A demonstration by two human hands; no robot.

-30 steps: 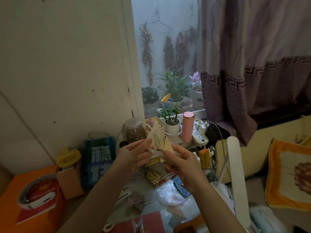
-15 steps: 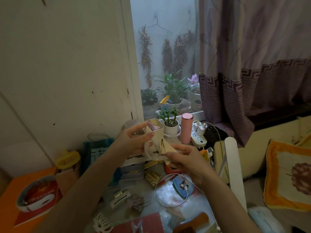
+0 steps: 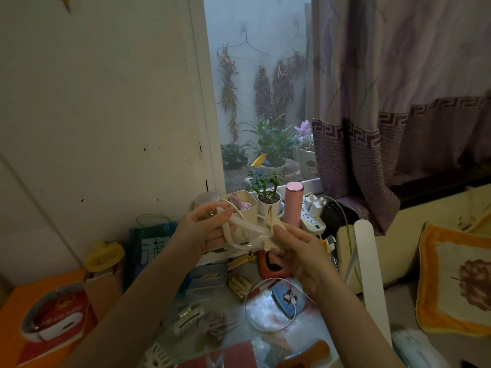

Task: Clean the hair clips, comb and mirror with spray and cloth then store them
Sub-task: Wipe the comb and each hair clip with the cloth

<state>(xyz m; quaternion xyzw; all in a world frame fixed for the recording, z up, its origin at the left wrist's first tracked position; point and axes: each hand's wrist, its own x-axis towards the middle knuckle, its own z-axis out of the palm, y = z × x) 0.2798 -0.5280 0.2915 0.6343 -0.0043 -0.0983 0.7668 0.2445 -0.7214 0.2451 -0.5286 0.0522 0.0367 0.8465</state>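
Note:
My left hand (image 3: 206,231) grips a large cream hair clip (image 3: 240,227) held up in front of the cream storage cup (image 3: 243,208). My right hand (image 3: 301,252) pinches a beige cloth (image 3: 273,229) against the clip's right end. Below on the table lie a round mirror (image 3: 265,312), a cream and silver clip (image 3: 186,317), a mauve claw clip (image 3: 218,325), a beige clip (image 3: 239,284) and a white clip (image 3: 156,357). An orange comb-like piece (image 3: 305,354) shows at the bottom edge.
A pink bottle (image 3: 293,203), a small potted plant (image 3: 268,200) and a power strip (image 3: 313,220) stand behind my hands. At the right is a white chair back (image 3: 369,274). On the left are an orange box (image 3: 39,314), a blue bag (image 3: 148,248) and a yellow fan (image 3: 103,257).
My left hand turned the clip so it lies more crosswise, and my right hand shifted the cloth to its right end. Both hands sit slightly lower and closer to the cup.

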